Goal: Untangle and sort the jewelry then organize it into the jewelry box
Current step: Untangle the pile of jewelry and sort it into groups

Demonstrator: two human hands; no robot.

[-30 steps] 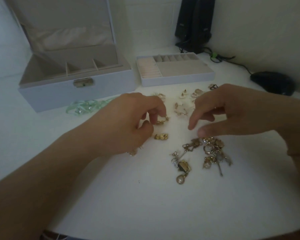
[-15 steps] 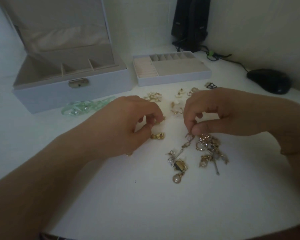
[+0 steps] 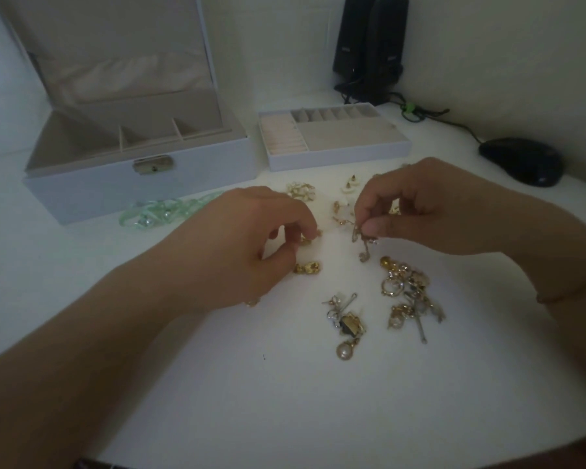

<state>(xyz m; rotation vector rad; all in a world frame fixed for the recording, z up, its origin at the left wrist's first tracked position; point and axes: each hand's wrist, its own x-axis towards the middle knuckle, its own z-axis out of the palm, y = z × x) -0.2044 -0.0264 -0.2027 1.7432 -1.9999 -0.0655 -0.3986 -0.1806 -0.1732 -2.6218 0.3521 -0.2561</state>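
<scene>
While dangling above the white surface [image 3: 217,384]: gold earring [image 3: 364,243], being pinched at its top by the right hand [image 3: 430,211].
Right hand: curling thumb and fingertips onto the earring, lifting it clear of the heap just below.
Left hand [image 3: 251,252]: curling fingers around a small gold piece [image 3: 307,239], pinching it low against the surface.
Beside the left thumb: lying loose, a chunky gold nugget-like piece [image 3: 307,268].
Tangled pile [image 3: 408,292]: sitting under the right wrist, mixing gold rings, hoops and pins.
Second cluster [image 3: 345,324]: lying nearer the viewer, ending in a pearl drop [image 3: 345,351].
Sorted pieces [image 3: 301,191]: resting beyond the hands, pale and gold, near the tray.
Green chain [image 3: 163,213]: trailing in front of the jewelry box.
Jewelry box [image 3: 132,177]: standing far left, lid raised, showing divided compartments.
Insert tray [image 3: 335,138]: sitting just right of the box, showing ring rolls and small slots.
Far right: resting near the wall, a black mouse [image 3: 521,160] and speakers [image 3: 369,45].
</scene>
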